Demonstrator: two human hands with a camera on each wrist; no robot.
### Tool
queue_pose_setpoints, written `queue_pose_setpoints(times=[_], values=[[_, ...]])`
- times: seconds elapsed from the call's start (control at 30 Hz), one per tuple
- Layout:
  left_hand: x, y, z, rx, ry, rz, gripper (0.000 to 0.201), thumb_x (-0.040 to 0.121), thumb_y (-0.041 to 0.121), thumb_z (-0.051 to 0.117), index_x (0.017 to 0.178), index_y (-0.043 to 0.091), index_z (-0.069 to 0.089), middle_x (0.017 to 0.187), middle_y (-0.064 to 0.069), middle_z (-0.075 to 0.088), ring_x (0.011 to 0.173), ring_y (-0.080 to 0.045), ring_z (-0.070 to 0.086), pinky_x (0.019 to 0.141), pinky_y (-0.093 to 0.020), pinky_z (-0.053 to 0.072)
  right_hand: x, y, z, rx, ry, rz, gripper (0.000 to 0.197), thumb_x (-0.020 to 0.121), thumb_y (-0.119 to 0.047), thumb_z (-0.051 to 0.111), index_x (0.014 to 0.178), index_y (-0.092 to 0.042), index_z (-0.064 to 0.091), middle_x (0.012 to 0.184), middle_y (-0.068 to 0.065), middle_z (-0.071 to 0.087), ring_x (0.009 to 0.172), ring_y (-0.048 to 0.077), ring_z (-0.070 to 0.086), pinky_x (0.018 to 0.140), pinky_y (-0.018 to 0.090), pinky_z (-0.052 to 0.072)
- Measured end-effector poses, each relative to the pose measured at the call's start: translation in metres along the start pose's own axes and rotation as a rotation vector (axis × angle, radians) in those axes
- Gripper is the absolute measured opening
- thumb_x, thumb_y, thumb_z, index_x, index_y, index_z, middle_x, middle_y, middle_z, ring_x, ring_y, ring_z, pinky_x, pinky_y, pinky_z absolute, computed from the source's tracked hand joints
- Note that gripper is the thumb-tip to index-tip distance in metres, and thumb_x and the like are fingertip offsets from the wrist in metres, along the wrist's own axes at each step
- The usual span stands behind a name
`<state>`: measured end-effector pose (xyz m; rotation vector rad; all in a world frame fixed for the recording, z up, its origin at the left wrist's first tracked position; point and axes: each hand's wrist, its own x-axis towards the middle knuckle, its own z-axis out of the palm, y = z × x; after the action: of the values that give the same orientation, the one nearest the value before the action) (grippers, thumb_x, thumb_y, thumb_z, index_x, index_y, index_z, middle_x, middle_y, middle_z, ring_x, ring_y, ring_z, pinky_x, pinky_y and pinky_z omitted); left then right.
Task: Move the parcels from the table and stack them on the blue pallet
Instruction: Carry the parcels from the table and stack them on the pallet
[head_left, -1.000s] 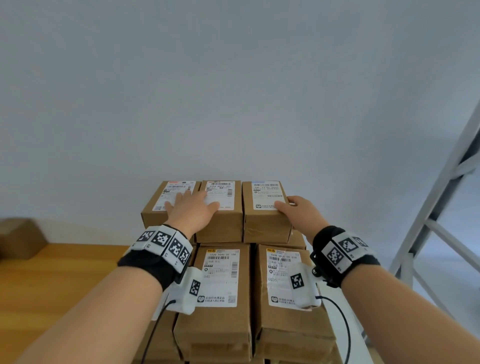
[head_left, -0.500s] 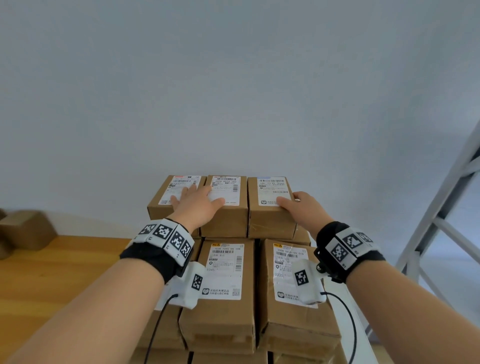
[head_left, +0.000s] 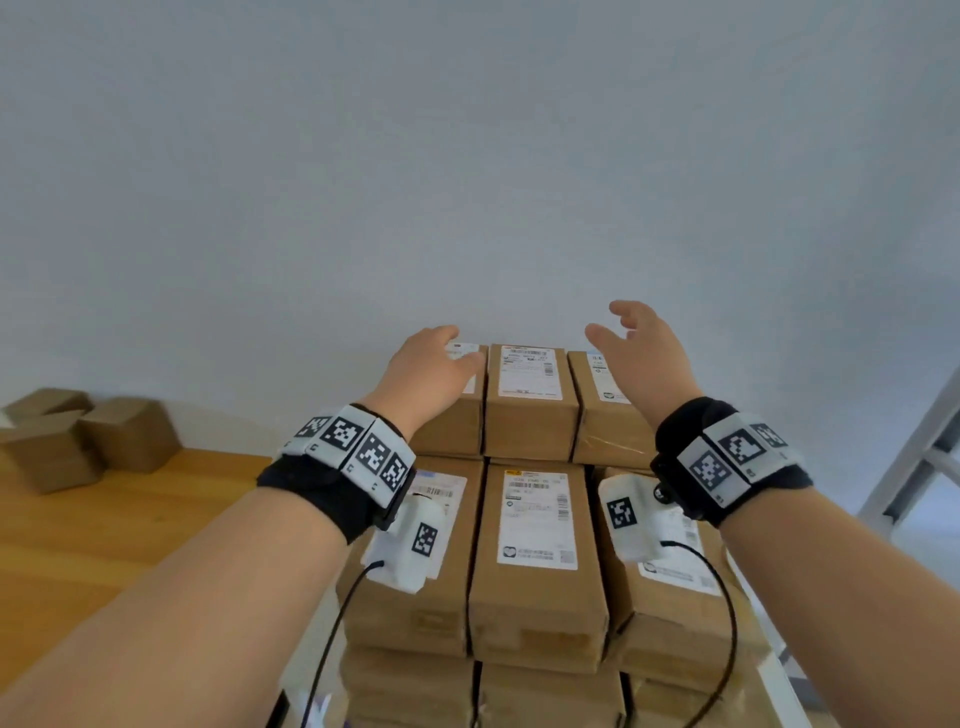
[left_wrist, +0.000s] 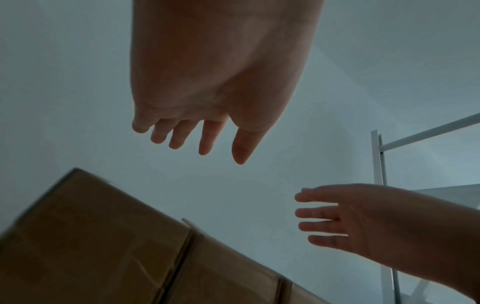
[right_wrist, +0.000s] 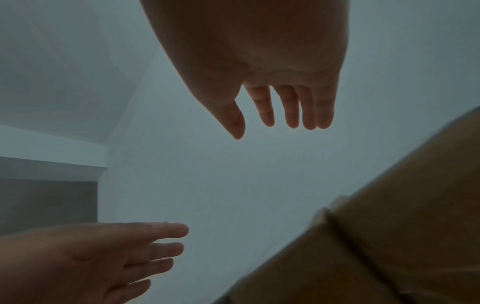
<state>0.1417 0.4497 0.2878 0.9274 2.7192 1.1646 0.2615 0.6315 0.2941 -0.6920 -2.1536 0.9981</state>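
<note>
Brown cardboard parcels with white labels stand stacked in rows in the head view. The far top row holds three, with the middle parcel (head_left: 530, 395) between its neighbours. A nearer row (head_left: 537, 566) sits lower, with more boxes beneath. My left hand (head_left: 434, 366) hovers over the far left parcel with fingers spread and relaxed, holding nothing. My right hand (head_left: 636, 348) is lifted above the far right parcel (head_left: 605, 410), fingers straight and apart, empty. The wrist views show both palms, the left hand (left_wrist: 197, 139) and the right hand (right_wrist: 283, 115), clear of the boxes. The pallet is hidden.
A wooden table (head_left: 78, 535) lies to the left with several plain cardboard boxes (head_left: 88, 436) at its far end. A white metal rack frame (head_left: 914, 452) stands at the right. A plain pale wall (head_left: 467, 182) rises right behind the stack.
Both hands have lifted off the far top parcels, where they rested before, and now hang open above them. The view has shifted right and closer.
</note>
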Motion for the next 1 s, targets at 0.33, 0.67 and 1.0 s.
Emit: queue_pose_setpoints(times=[0.33, 0.67, 1.0], values=[[-0.066, -0.118, -0.128, -0.029, -0.015, -0.051, 0.059, 0.101, 0.037, 0.050, 0.153, 0.017, 0.031, 0.159, -0.002, 0.030, 0.144, -0.020, 0.031, 0.111, -0.030, 0.026, -0.077, -0.122, 0.144, 0.095, -0.187, -0.110, 0.047, 0.097, -0.034, 0.058, 0.141, -0.021, 0.047, 0.144, 0.003, 0.048, 0.123, 0.015, 0.050, 0.095, 0.028, 0.040], [-0.138, -0.272, -0.233, -0.068, -0.067, -0.257, 0.060, 0.101, 0.039, 0.050, 0.154, 0.021, 0.029, 0.155, -0.002, 0.035, 0.126, -0.015, 0.049, 0.097, -0.029, 0.040, -0.164, -0.197, 0.312, 0.117, -0.440, -0.055, 0.044, 0.097, -0.034, 0.059, 0.138, -0.021, 0.051, 0.140, 0.003, 0.050, 0.124, 0.020, 0.052, 0.089, 0.029, 0.039], [-0.154, -0.424, -0.294, -0.145, -0.024, -0.601, 0.060, 0.101, 0.043, 0.049, 0.154, 0.025, 0.027, 0.157, -0.002, 0.032, 0.137, -0.025, 0.039, 0.108, -0.038, 0.038, -0.195, -0.226, 0.475, 0.066, -0.722, -0.024, 0.048, 0.098, -0.037, 0.056, 0.142, -0.020, 0.047, 0.142, 0.002, 0.049, 0.125, 0.020, 0.050, 0.099, 0.033, 0.043]])
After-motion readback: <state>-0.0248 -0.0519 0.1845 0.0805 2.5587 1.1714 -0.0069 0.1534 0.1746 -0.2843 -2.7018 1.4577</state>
